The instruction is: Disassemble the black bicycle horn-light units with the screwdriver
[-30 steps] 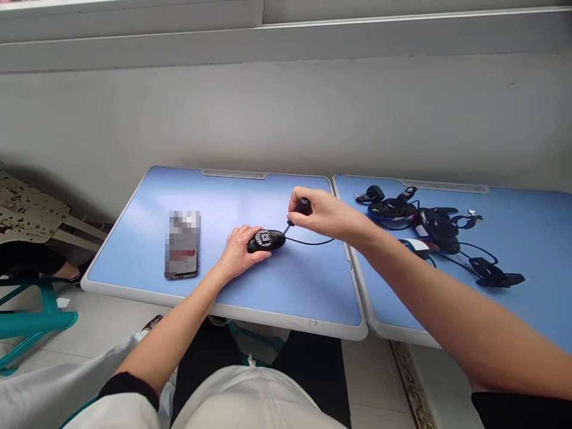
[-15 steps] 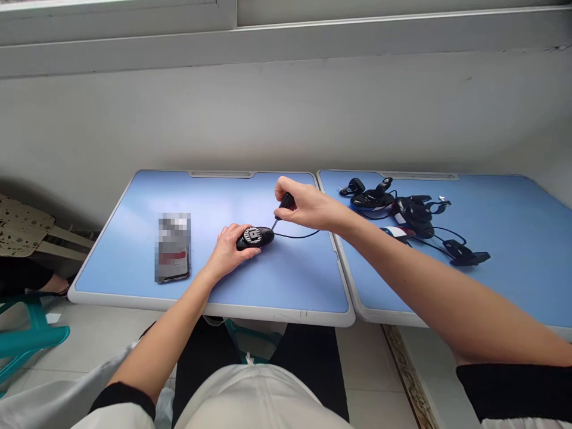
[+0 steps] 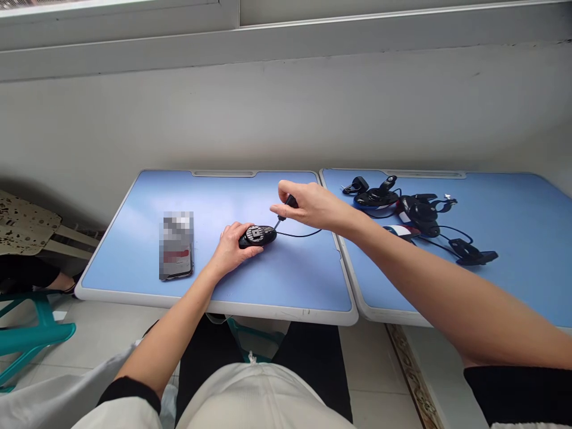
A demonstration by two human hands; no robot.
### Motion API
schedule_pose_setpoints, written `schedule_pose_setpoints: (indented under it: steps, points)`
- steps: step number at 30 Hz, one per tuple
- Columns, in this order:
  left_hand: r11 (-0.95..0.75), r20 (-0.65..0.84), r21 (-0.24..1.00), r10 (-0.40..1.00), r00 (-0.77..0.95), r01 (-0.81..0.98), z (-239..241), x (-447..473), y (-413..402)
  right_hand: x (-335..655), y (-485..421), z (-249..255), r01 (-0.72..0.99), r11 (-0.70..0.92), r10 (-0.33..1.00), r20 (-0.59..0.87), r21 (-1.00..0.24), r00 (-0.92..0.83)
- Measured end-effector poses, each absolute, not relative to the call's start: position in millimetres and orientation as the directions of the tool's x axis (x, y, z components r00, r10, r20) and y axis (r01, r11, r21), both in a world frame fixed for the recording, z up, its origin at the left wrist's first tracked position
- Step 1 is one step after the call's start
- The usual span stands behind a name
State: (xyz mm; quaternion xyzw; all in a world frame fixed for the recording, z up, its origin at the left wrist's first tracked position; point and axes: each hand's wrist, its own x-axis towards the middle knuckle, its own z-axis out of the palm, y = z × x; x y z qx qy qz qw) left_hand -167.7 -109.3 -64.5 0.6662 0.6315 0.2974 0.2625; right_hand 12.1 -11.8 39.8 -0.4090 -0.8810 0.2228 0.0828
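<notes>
My left hand [image 3: 235,247] is closed around a small black oval device [image 3: 258,236] with a round, light-striped face, pressing it to the blue table. A thin black cable [image 3: 304,236] runs from the device's right end and passes under my right forearm. My right hand [image 3: 304,205] grips the dark handle of a screwdriver [image 3: 291,202] between thumb and fingers. The shaft slants down to the left, its tip touching or just over the right end of the device. Whether it sits in a screw is too small to tell.
A phone [image 3: 184,268], partly pixelated, lies left of my left hand. Several black corded devices with clamps [image 3: 420,211] lie on the second table [image 3: 527,238] to the right, one clip part [image 3: 476,253] nearer me. A teal stool [image 3: 42,328] stands at lower left, beside a person's foot [image 3: 67,285].
The view has shifted slightly. My right thumb and fingers have changed position on the screwdriver handle, the thumb now stretched further left. My left hand keeps its hold on the device.
</notes>
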Motion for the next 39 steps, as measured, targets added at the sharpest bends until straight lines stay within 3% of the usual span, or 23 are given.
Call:
schedule_pose_setpoints:
  steps: [6, 12, 18, 23, 28, 34, 39]
  points:
    - [-0.072, 0.073, 0.734, 0.997, 0.026, 0.675, -65.7, -168.0, -109.5, 13.9, -15.0, 39.7, 0.614, 0.571, 0.738, 0.012, -0.544, -0.675]
    - [-0.075, 0.079, 0.732, 0.997, 0.025, 0.677, -66.1, -168.3, -109.7, 12.8, -18.6, 43.7, 0.684, 0.542, 0.758, -0.066, -0.488, -0.648]
    - [-0.072, 0.075, 0.740, 0.997, 0.025, 0.669, -66.7, -168.4, -109.6, 12.5, -12.2, 42.8, 0.605, 0.569, 0.720, -0.017, -0.556, -0.693]
    - [-0.070, 0.079, 0.739, 0.997, 0.018, 0.671, -66.3, -168.3, -109.6, 11.2, -11.5, 44.0, 0.674, 0.573, 0.746, -0.045, -0.467, -0.665]
    - [-0.066, 0.077, 0.745, 0.997, 0.013, 0.664, -65.9, -168.6, -110.1, 12.6, -10.2, 41.6, 0.629, 0.563, 0.746, 0.002, -0.536, -0.666]
    - [-0.066, 0.074, 0.739, 0.997, 0.016, 0.670, -64.4, -167.3, -110.3, 11.5, -11.5, 43.1, 0.669, 0.553, 0.758, -0.033, -0.497, -0.652]
    - [-0.063, 0.067, 0.743, 0.998, 0.020, 0.666, -64.5, -167.5, -110.5, 12.9, -11.6, 43.4, 0.613, 0.571, 0.730, -0.005, -0.546, -0.684]
